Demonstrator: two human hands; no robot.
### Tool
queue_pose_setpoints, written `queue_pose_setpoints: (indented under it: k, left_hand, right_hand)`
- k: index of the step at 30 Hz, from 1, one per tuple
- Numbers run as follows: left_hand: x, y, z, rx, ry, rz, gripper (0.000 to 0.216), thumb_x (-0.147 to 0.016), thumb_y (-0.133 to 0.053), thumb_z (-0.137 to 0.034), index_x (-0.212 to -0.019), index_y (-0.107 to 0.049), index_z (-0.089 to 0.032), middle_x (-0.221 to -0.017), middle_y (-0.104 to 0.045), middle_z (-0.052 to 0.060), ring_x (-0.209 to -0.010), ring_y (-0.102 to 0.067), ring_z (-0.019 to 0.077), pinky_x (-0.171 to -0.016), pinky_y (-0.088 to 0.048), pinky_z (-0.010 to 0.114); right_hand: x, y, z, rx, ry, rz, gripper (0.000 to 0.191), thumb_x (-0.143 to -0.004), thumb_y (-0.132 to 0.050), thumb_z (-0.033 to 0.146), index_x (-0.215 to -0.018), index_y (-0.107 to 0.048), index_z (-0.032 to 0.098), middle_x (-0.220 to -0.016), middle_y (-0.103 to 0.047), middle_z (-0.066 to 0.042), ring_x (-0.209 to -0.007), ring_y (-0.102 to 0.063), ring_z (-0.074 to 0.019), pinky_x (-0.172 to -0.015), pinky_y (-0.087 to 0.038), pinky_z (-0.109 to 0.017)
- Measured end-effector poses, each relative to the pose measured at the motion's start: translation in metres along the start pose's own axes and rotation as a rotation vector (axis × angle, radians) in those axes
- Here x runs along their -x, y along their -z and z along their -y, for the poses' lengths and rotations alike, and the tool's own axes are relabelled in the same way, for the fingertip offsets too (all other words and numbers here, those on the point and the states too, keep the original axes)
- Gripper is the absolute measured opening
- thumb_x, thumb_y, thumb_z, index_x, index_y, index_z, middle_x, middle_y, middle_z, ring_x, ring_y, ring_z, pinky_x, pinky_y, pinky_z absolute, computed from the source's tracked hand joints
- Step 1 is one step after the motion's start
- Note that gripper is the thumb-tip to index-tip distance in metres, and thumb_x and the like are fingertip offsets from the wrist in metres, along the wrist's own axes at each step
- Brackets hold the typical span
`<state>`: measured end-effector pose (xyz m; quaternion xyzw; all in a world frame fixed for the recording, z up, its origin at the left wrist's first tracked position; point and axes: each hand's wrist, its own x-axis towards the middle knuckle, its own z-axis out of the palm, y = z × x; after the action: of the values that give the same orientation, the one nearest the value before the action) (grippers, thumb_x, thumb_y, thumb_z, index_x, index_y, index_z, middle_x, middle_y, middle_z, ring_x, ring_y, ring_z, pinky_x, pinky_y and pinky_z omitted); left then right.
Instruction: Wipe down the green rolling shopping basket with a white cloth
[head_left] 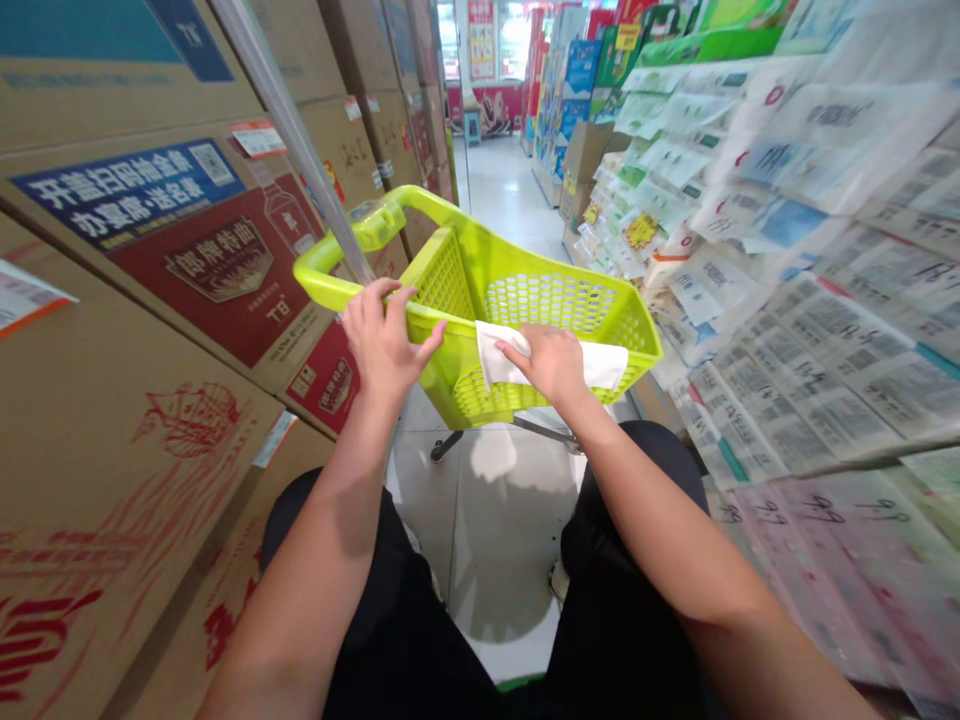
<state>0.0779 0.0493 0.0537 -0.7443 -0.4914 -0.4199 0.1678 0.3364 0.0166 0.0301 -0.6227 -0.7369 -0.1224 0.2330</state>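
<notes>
A lime-green plastic shopping cart (450, 390) with perforated sides stands crosswise before my knees, its handle end at the left. My left hand (381, 335) grips its near top rim beside the handle, fingers bent over the edge and thumb held apart. A white cloth (606, 366) is draped over the same rim farther right. My right hand (551, 360) presses this cloth against the rim and outer wall; its fingertips are partly hidden behind the edge. The visible inside of the basket shows bare mesh walls and a divider panel (439, 275).
Stacked cardboard cartons (225, 250) rise close on the left, with a metal pole (300, 140) slanting in front of them. Plastic-wrapped tissue packs (750, 200) are piled along the right. A tiled aisle (499, 180) leads back to a blue stool (472, 125).
</notes>
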Motion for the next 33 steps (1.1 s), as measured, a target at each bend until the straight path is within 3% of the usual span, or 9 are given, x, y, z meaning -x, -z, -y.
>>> queue_pose_setpoints:
  k: [3, 6, 9, 14, 18, 22, 26, 29, 33]
  left_hand:
    - [-0.002, 0.003, 0.002, -0.026, -0.039, 0.011, 0.037, -0.092, -0.066, -0.051, -0.119, -0.067, -0.026, -0.147, -0.059, 0.008, -0.136, -0.046, 0.0363, -0.121, -0.024, 0.063]
    - [-0.005, 0.001, -0.003, -0.026, -0.074, 0.073, 0.038, -0.091, -0.067, -0.054, -0.115, -0.066, -0.025, -0.133, -0.068, 0.009, -0.133, -0.048, 0.0373, -0.124, -0.016, 0.065]
    - [-0.008, -0.001, -0.007, -0.001, -0.072, 0.126, 0.038, -0.091, -0.066, -0.056, -0.112, -0.066, -0.024, -0.117, -0.071, 0.011, -0.125, -0.055, 0.0378, -0.122, -0.017, 0.065]
    - [-0.007, -0.002, -0.008, 0.003, -0.125, 0.124, 0.035, -0.094, -0.063, -0.053, -0.115, -0.065, -0.026, -0.121, -0.071, 0.011, -0.124, -0.057, 0.0367, -0.121, -0.018, 0.062]
    - [-0.004, -0.007, -0.012, -0.005, -0.077, 0.084, 0.037, -0.093, -0.064, -0.058, -0.111, -0.064, -0.025, -0.118, -0.071, 0.012, -0.125, -0.056, 0.0384, -0.121, -0.018, 0.063]
    - [-0.002, -0.011, -0.017, 0.004, -0.040, 0.073, 0.037, -0.091, -0.066, -0.058, -0.108, -0.064, -0.025, -0.116, -0.070, 0.013, -0.125, -0.056, 0.0396, -0.121, -0.018, 0.064]
    - [-0.001, -0.009, -0.019, -0.005, -0.049, 0.049, 0.034, -0.091, -0.065, -0.055, -0.107, -0.065, -0.025, -0.114, -0.070, 0.012, -0.124, -0.056, 0.0385, -0.122, -0.018, 0.063]
    - [-0.001, -0.005, -0.017, -0.018, -0.051, 0.047, 0.032, -0.090, -0.063, -0.052, -0.107, -0.065, -0.025, -0.113, -0.070, 0.011, -0.123, -0.057, 0.0381, -0.122, -0.019, 0.063]
    - [-0.002, 0.000, -0.013, -0.021, -0.075, 0.076, 0.030, -0.089, -0.063, -0.049, -0.108, -0.066, -0.026, -0.112, -0.071, 0.011, -0.121, -0.059, 0.0372, -0.121, -0.020, 0.063]
  right_hand:
    - [0.005, 0.002, -0.009, 0.012, 0.018, 0.013, 0.066, -0.104, -0.033, 0.074, -0.103, -0.071, 0.020, -0.103, -0.078, -0.010, -0.097, -0.066, -0.0263, -0.082, -0.032, -0.034]
    - [0.008, 0.006, -0.018, 0.034, 0.021, 0.037, 0.067, -0.104, -0.033, 0.074, -0.109, -0.072, 0.020, -0.106, -0.078, -0.011, -0.097, -0.067, -0.0261, -0.080, -0.032, -0.033]
    - [0.011, 0.014, -0.033, 0.093, -0.066, 0.083, 0.073, -0.101, -0.034, 0.079, -0.105, -0.075, 0.019, -0.101, -0.079, -0.014, -0.091, -0.068, -0.0264, -0.074, -0.031, -0.032]
    - [0.012, 0.023, -0.055, 0.115, -0.158, 0.158, 0.073, -0.096, -0.040, 0.084, -0.101, -0.077, 0.022, -0.098, -0.080, -0.011, -0.086, -0.068, -0.0252, -0.067, -0.026, -0.030]
    - [0.011, 0.017, -0.043, 0.097, -0.074, 0.105, 0.067, -0.102, -0.038, 0.076, -0.106, -0.076, 0.021, -0.101, -0.079, -0.011, -0.090, -0.068, -0.0253, -0.070, -0.028, -0.032]
    - [0.007, 0.008, -0.012, 0.030, 0.030, 0.013, 0.062, -0.107, -0.033, 0.067, -0.107, -0.073, 0.019, -0.104, -0.078, -0.011, -0.095, -0.066, -0.0249, -0.077, -0.030, -0.033]
    - [0.002, 0.003, 0.014, 0.011, 0.039, -0.052, 0.059, -0.109, -0.031, 0.064, -0.102, -0.070, 0.020, -0.097, -0.077, -0.010, -0.094, -0.064, -0.0241, -0.078, -0.030, -0.033]
    - [0.000, 0.004, 0.017, 0.007, 0.052, -0.053, 0.061, -0.108, -0.030, 0.066, -0.100, -0.070, 0.021, -0.097, -0.077, -0.009, -0.091, -0.065, -0.0233, -0.075, -0.028, -0.033]
    - [0.006, 0.008, 0.000, 0.021, 0.014, 0.015, 0.064, -0.106, -0.033, 0.071, -0.103, -0.073, 0.021, -0.099, -0.079, -0.009, -0.087, -0.067, -0.0233, -0.069, -0.026, -0.032]
